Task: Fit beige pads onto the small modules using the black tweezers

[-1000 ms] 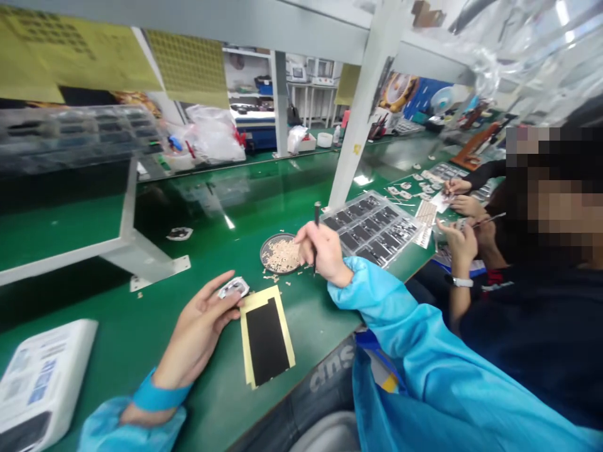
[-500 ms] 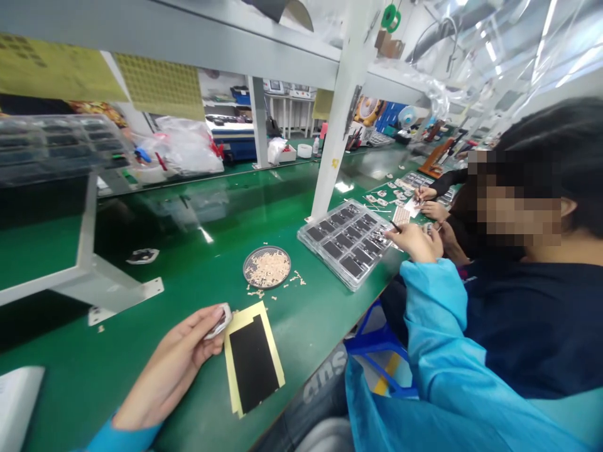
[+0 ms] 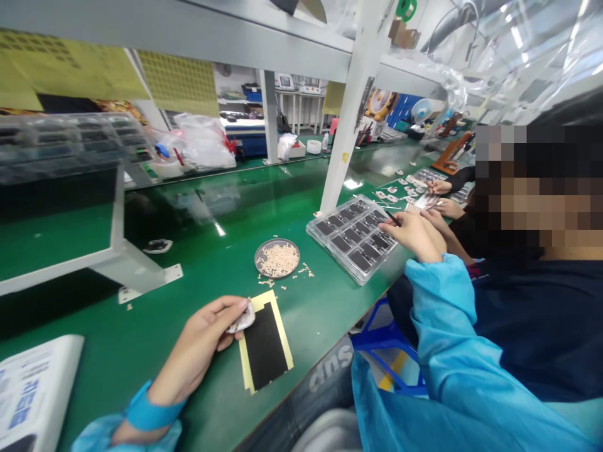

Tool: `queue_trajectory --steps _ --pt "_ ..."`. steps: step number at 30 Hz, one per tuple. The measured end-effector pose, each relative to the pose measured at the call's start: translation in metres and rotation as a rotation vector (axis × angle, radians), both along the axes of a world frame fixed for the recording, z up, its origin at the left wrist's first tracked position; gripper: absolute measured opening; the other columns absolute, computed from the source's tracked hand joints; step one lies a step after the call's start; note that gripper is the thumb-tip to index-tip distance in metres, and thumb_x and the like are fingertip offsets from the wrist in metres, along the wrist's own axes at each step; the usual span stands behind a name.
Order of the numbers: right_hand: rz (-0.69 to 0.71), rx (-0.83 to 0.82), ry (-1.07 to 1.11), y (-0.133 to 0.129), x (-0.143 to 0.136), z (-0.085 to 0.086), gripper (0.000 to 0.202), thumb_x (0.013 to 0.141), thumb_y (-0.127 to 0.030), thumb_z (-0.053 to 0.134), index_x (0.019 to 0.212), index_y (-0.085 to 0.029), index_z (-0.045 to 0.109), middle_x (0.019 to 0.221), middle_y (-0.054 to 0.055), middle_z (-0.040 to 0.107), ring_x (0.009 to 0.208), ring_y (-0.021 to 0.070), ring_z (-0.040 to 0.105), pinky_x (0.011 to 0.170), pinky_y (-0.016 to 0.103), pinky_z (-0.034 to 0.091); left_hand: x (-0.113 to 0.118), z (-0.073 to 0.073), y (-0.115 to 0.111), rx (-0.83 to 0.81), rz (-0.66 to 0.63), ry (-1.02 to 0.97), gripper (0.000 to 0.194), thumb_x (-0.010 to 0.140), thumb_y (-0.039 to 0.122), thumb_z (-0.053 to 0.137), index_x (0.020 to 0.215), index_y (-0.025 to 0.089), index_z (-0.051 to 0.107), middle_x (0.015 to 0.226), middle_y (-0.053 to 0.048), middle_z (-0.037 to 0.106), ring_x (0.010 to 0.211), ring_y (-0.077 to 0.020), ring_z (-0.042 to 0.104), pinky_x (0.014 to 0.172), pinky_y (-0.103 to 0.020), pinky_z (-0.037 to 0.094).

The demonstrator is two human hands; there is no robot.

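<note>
My left hand (image 3: 207,333) pinches a small white-edged part (image 3: 242,318) above the corner of a black sheet on yellow backing (image 3: 266,345). My right hand (image 3: 417,232), in a blue sleeve, grips dark tweezers (image 3: 392,218) at the right edge of a clear tray (image 3: 358,276). Flat black pieces fill the tray's compartments. Between my hands stands a round dish (image 3: 257,258) of small beige pieces, with several scattered beside it. The tweezer tips are too small to make out.
A person (image 3: 532,301) sits close at my right, and other hands (image 3: 440,187) work beyond. A metal stand (image 3: 141,271) is at the left, near a white box (image 3: 42,383). A white post (image 3: 346,125) rises behind the tray.
The view has shifted left, so most things appear further right. My left hand has turned slightly, showing more of the white-edged part. My right hand remains by the tray.
</note>
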State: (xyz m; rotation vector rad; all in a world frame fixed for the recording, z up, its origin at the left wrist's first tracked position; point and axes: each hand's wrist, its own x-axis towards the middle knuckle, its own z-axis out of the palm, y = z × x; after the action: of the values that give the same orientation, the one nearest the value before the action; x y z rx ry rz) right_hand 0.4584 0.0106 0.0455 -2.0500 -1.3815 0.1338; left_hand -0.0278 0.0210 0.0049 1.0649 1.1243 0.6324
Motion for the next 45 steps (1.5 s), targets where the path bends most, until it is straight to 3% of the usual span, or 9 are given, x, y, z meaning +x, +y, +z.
queue_trajectory --steps 5,12,14,17,20,25,29,35,45 --pt "0.435 0.032 0.352 0.020 -0.098 0.019 0.046 0.082 -0.051 0.073 0.102 -0.010 0.066 0.082 0.009 0.070 0.077 0.0174 0.067 0.072 0.029 0.050 -0.002 -0.002 -0.001 -0.025 0.040 0.050 0.050 0.077 0.059 0.077 0.101 0.016 0.067 0.083 -0.002 0.059 0.064 -0.0059 0.050 0.056 -0.013 0.037" --pt "0.830 0.127 0.543 0.039 -0.221 0.056 0.039 0.083 -0.035 0.076 0.116 -0.014 0.069 0.095 0.006 0.071 0.085 0.0128 0.068 0.078 0.025 0.055 -0.008 -0.002 0.005 0.056 0.128 0.058 0.056 0.081 0.065 0.070 0.097 0.012 0.070 0.067 -0.003 0.057 0.055 -0.0065 0.048 0.050 -0.015 0.030" --pt "0.896 0.080 0.618 0.044 -0.244 0.050 0.042 0.080 -0.033 0.079 0.117 -0.015 0.069 0.091 0.005 0.071 0.080 0.0117 0.066 0.072 0.023 0.053 -0.011 -0.001 0.008 0.057 0.161 0.006 0.060 0.084 0.067 0.065 0.102 0.010 0.071 0.070 -0.006 0.062 0.055 -0.0083 0.052 0.047 -0.016 0.027" --pt "0.909 0.012 0.715 0.049 -0.269 0.020 0.031 0.075 -0.034 0.083 0.094 -0.012 0.071 0.079 0.004 0.068 0.065 0.0085 0.058 0.058 0.020 0.046 -0.014 0.000 0.011 0.078 0.215 -0.122 0.063 0.087 0.066 0.062 0.110 0.008 0.070 0.087 -0.014 0.069 0.062 -0.0135 0.061 0.046 -0.019 0.029" --pt "0.927 -0.027 0.703 0.046 -0.281 -0.013 0.025 0.071 -0.030 0.086 0.080 -0.011 0.070 0.072 0.002 0.065 0.058 0.0052 0.049 0.052 0.018 0.037 -0.015 -0.002 0.014 0.115 0.274 -0.170 0.057 0.088 0.058 0.064 0.117 0.008 0.069 0.093 -0.015 0.070 0.068 -0.0160 0.065 0.049 -0.020 0.035" --pt "0.974 -0.244 0.863 0.040 -0.286 -0.039 0.027 0.077 -0.034 0.081 0.092 -0.013 0.072 0.086 0.006 0.072 0.077 0.0118 0.066 0.072 0.021 0.051 -0.016 -0.012 0.015 0.201 0.293 -0.195 0.049 0.089 0.048 0.064 0.118 0.009 0.071 0.101 -0.014 0.070 0.076 -0.0169 0.065 0.053 -0.022 0.039" --pt "0.897 -0.338 0.909 0.041 -0.289 -0.045 0.030 0.079 -0.037 0.080 0.090 -0.011 0.071 0.076 0.006 0.071 0.071 0.0114 0.065 0.068 0.020 0.049 -0.015 -0.015 0.010 0.320 0.260 -0.172 0.041 0.088 0.032 0.062 0.123 0.012 0.070 0.113 -0.009 0.070 0.074 -0.0100 0.058 0.061 -0.021 0.045" --pt "0.828 -0.338 0.932 0.040 -0.295 -0.044 0.031 0.074 -0.035 0.084 0.087 -0.010 0.071 0.069 0.004 0.067 0.061 0.0076 0.058 0.061 0.017 0.044 -0.009 -0.012 -0.001 0.433 0.159 -0.235 0.052 0.079 0.010 0.059 0.130 0.011 0.060 0.130 -0.009 0.064 0.121 -0.0199 0.061 0.103 -0.029 0.047" --pt "0.783 -0.359 0.966 0.039 -0.294 -0.047 0.039 0.070 -0.042 0.085 0.084 -0.009 0.069 0.062 0.004 0.062 0.048 0.0044 0.042 0.043 0.017 0.025 -0.009 -0.014 -0.001 0.509 0.153 -0.085 0.052 0.083 0.019 0.068 0.133 0.010 0.057 0.130 -0.012 0.063 0.115 -0.0239 0.063 0.094 -0.035 0.051"
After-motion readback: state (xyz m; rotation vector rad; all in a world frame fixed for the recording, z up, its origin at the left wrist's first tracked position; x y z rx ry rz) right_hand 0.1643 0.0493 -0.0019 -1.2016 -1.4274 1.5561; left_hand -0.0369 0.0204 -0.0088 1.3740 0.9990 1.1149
